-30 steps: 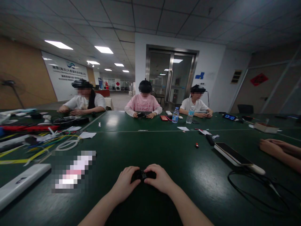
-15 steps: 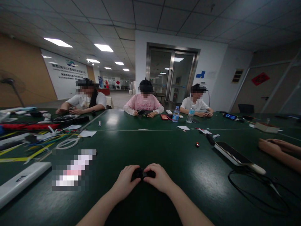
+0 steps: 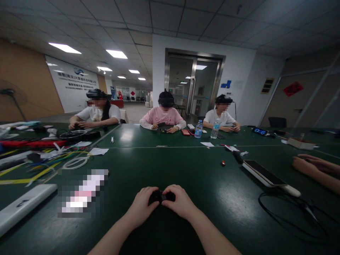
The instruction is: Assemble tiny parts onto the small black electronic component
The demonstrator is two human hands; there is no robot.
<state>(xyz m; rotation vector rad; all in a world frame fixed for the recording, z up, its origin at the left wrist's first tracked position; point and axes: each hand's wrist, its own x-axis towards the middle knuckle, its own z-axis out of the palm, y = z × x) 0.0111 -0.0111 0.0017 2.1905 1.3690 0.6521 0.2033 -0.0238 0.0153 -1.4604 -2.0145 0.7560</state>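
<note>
Both of my hands are closed on a small black object [image 3: 160, 196], whose kind I cannot make out. My left hand [image 3: 141, 204] grips its left end between thumb and fingers. At the other end, my right hand [image 3: 180, 202] holds it the same way. The middle of the object shows between my thumbs, with a slightly lighter part; my fingers cover the rest. It is held low, near the green tabletop [image 3: 164, 166], and I cannot tell whether it touches.
Left lie a white bar [image 3: 28, 207], a coiled white cable [image 3: 75, 163] and a blurred-out item. Right are a phone [image 3: 264, 173] on a white device and a black cable [image 3: 292, 216]. Another person's hands [image 3: 305, 164] rest at right. Three people sit opposite, near water bottles [image 3: 198, 129].
My hands and the black object stay almost exactly in place. Across the table, the hands of the people on the left and in the middle have shifted slightly.
</note>
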